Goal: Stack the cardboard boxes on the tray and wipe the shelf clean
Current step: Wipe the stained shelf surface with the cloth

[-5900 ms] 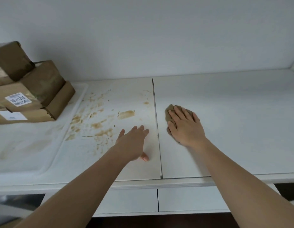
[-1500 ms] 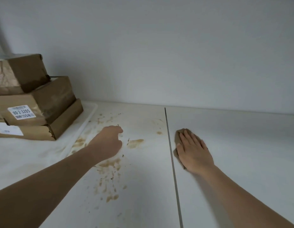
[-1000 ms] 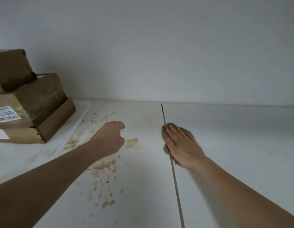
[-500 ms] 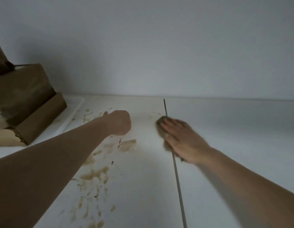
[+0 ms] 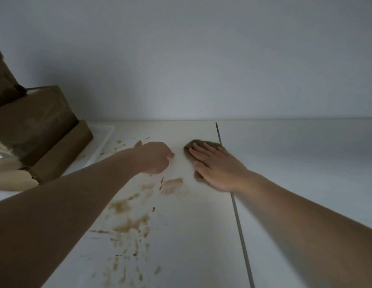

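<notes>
At centre frame, on a white shelf (image 5: 201, 235): right hand (image 5: 217, 165) laid flat, fingers straight and close together, pressing a brown cloth (image 5: 190, 149) just left of the dark seam (image 5: 236, 208). Just beside it, left hand (image 5: 155, 157) with fingers curled under into a loose fist, holding nothing, knuckles down near brown stains (image 5: 131, 223) spread across the lower middle. At the left edge, cardboard boxes (image 5: 35, 132) stacked on a white tray (image 5: 103, 135).

One head-worn camera, close in, looking forward and down across the white stained shelf top (image 5: 181, 235) toward the plain grey back wall (image 5: 201, 59)
</notes>
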`<action>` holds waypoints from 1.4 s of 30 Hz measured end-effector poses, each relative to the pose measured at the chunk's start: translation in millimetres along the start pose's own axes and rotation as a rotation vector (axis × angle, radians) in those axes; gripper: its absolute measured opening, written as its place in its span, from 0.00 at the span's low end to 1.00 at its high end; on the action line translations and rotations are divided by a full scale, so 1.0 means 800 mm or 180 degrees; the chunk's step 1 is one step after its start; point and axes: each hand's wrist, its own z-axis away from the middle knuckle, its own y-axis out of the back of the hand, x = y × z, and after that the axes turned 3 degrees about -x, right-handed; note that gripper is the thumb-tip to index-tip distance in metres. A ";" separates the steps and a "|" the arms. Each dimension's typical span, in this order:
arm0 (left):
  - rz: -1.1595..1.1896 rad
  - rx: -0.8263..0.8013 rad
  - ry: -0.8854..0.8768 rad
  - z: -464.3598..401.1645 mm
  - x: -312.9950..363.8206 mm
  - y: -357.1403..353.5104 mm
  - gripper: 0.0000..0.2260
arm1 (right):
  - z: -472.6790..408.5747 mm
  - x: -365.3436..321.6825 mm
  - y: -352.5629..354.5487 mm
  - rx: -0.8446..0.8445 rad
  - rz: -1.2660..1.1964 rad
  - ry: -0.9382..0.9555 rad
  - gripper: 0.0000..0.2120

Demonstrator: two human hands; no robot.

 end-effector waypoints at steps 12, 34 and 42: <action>0.0574 0.0656 0.0343 -0.001 -0.129 0.023 0.22 | -0.075 -0.015 0.004 0.0126 -0.0160 -0.1028 0.27; 0.0144 0.0398 0.0320 -0.037 -0.176 0.015 0.16 | -0.105 -0.101 -0.007 0.0035 -0.0122 -0.0248 0.25; -0.0107 0.0564 0.0237 -0.046 -0.183 0.021 0.19 | -0.107 -0.021 0.010 0.0163 -0.0152 -0.2008 0.28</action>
